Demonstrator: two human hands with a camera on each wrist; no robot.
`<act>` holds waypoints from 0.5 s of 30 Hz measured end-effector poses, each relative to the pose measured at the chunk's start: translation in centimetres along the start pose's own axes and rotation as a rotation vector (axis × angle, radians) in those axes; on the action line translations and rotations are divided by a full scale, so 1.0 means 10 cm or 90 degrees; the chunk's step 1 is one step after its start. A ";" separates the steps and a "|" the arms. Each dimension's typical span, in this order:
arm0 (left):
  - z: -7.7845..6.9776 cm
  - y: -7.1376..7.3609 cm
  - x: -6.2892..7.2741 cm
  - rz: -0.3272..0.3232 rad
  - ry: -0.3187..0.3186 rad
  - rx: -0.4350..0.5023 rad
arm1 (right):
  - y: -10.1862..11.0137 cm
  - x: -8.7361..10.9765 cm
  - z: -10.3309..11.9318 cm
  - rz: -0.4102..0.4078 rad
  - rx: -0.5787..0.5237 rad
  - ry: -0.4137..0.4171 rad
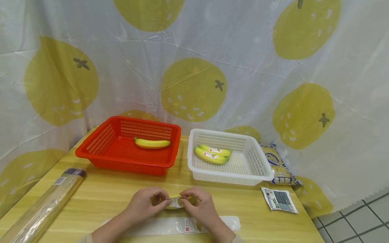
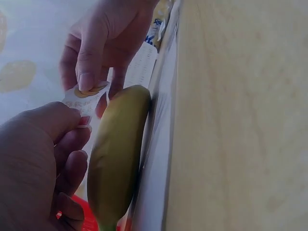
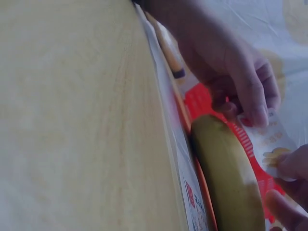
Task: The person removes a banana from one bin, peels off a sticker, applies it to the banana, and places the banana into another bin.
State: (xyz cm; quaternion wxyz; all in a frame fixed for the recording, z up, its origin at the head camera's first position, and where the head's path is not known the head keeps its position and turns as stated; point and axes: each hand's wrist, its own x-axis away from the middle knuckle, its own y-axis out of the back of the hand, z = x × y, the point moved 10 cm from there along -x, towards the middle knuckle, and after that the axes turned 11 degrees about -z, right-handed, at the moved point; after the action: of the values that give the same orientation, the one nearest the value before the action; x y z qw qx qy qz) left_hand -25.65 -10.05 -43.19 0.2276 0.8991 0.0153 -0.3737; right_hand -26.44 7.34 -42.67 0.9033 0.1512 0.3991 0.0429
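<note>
Both hands pinch a small printed sticker [image 1: 174, 203] between thumb and fingers, one at each end. The left hand [image 1: 149, 202] has its left end and the right hand [image 1: 199, 204] its right end. Beneath the sticker a yellow banana [image 2: 118, 159] lies on the table. In the right wrist view the sticker [image 3: 269, 139] is held taut beside the banana [image 3: 228, 178], with a gap between them. Under the forearms stretches a pale backing strip [image 1: 164, 230] bearing another printed sticker [image 1: 192, 225].
A red basket [image 1: 127, 163] holds one banana [image 1: 152, 143]. The white basket [image 1: 231, 177] to its right contains two bananas [image 1: 212, 155] with stickers. A long wrapped roll [image 1: 45, 206] lies at left; a small packet [image 1: 279, 200] and a yellow bag [image 1: 275, 162] are at right.
</note>
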 end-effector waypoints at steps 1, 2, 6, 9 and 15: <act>0.03 -0.01 0.01 0.005 0.012 0.000 | -0.01 0.00 -0.01 0.004 0.001 -0.010; 0.05 -0.01 0.01 0.009 0.023 0.000 | -0.02 0.00 -0.01 0.007 0.003 -0.019; 0.10 -0.03 0.02 0.022 0.045 0.007 | -0.05 0.01 -0.06 0.013 -0.002 -0.043; 0.10 -0.03 0.02 0.027 0.049 0.010 | -0.06 0.03 -0.10 0.022 -0.001 -0.065; 0.12 -0.05 0.02 0.031 0.061 0.016 | -0.08 0.05 -0.11 0.042 0.006 -0.080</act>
State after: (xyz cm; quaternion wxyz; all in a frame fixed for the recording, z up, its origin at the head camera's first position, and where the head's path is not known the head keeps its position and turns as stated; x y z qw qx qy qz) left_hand -26.41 -10.11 -44.21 0.2245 0.9189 -0.0007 -0.3245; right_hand -26.98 6.98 -43.99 0.9239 0.1711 0.3368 0.0607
